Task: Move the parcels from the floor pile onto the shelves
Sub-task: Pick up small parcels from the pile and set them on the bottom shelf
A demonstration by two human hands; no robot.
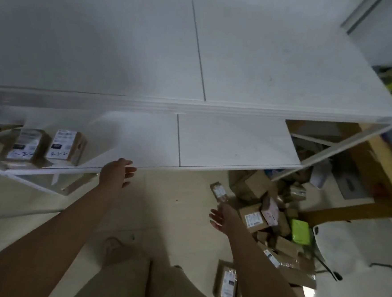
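Note:
A pile of brown cardboard parcels lies on the floor at the right, with a green packet and a pink one among them. Two labelled parcels stand side by side at the left end of the lower white shelf. The top shelf is bare. My left hand is open, fingers spread, just in front of the lower shelf's edge. My right hand is open and empty, hovering at the left side of the pile.
A flat parcel lies apart on the floor near my right forearm. A wooden frame and a white chair stand to the right of the pile. My legs and a shoe are below. The floor is pale tile.

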